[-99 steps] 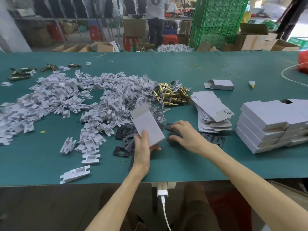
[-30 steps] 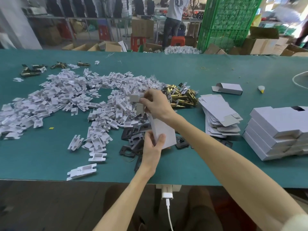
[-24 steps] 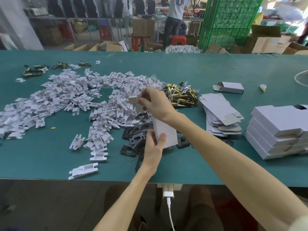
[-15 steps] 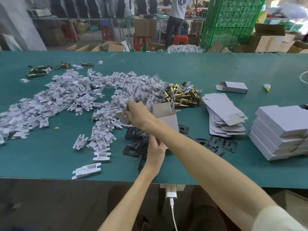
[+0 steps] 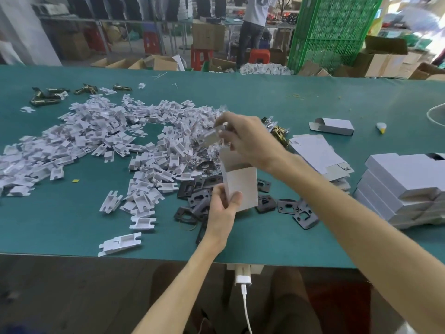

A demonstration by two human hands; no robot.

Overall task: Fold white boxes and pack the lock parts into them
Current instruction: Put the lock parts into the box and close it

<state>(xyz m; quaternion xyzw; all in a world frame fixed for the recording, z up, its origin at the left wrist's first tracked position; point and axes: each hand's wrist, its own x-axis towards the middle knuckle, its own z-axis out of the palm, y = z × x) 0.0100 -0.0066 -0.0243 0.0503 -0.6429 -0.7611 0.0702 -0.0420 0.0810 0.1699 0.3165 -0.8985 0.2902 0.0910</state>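
Note:
My left hand [image 5: 222, 204] grips the lower end of an upright white box [image 5: 240, 186] whose top is open. Just above that opening my right hand [image 5: 250, 138] pinches a small clear bag of parts [image 5: 213, 136]. Black metal plates [image 5: 284, 206] lie scattered on the green table [image 5: 72, 225] around the box. A wide heap of white plastic inserts [image 5: 96, 138] covers the table to the left, with small clear bags at its right end. Brass lock parts [image 5: 280, 133] peek out behind my right wrist.
Flat unfolded boxes [image 5: 315, 153] are stacked right of my arm. Closed white boxes [image 5: 404, 186] stand piled at the right edge, and one folded box [image 5: 334, 126] lies farther back. More brass parts [image 5: 45, 96] sit at the far left. A person stands beyond the table.
My right hand has lifted a small bag out of the pile and brought it right, over the box mouth. My left hand has stood the box more upright.

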